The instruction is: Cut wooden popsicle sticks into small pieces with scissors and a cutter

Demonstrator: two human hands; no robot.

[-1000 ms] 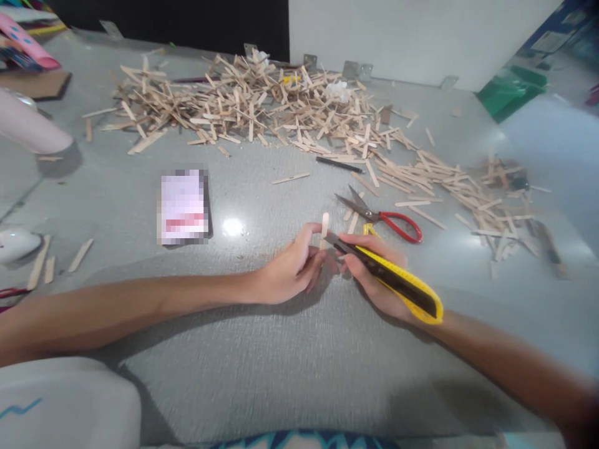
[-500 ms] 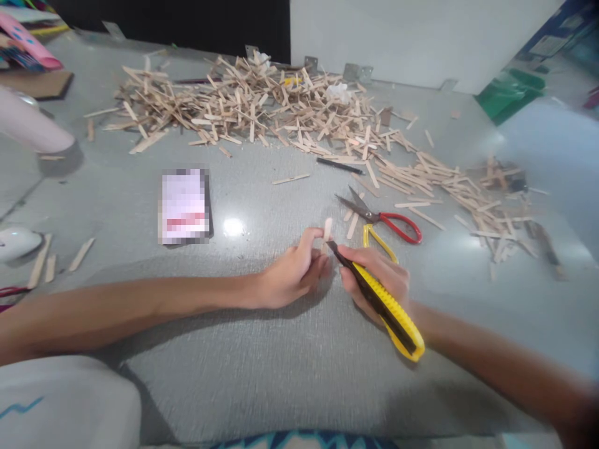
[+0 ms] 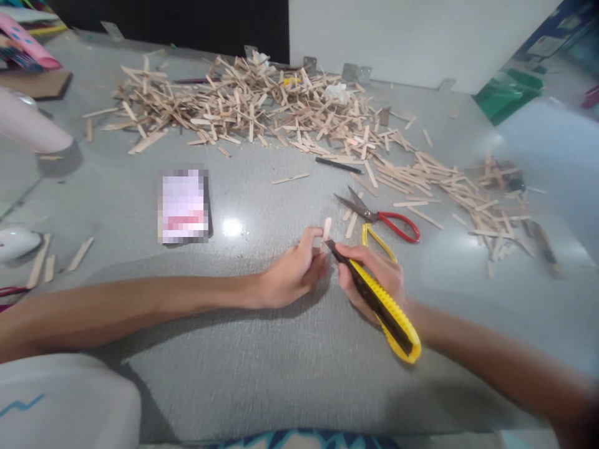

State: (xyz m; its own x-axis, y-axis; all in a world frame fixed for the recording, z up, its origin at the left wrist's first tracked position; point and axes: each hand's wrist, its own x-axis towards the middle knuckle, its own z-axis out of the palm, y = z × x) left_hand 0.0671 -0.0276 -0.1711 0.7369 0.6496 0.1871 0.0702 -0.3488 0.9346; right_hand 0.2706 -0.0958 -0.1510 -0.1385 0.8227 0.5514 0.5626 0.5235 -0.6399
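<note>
My left hand is closed, pinching a short piece of wooden craft stick that points up from the fingertips. In my right hand I grip a yellow and black utility knife. Its blade lies against or very near the stick, low on its right side; I cannot tell whether it touches. Just beyond the right hand are red-handled scissors with their blades apart, and a yellow-handled tool partly hidden by that hand.
A large heap of craft sticks spreads along the back and trails right. A black pen-like rod lies in front of it. A blurred box-like item is left of centre. At far left are a white mouse and a pink cylinder.
The knife and my right hand have shifted very slightly left. My left hand holds the stick in nearly the same place. Nothing has been let go.
</note>
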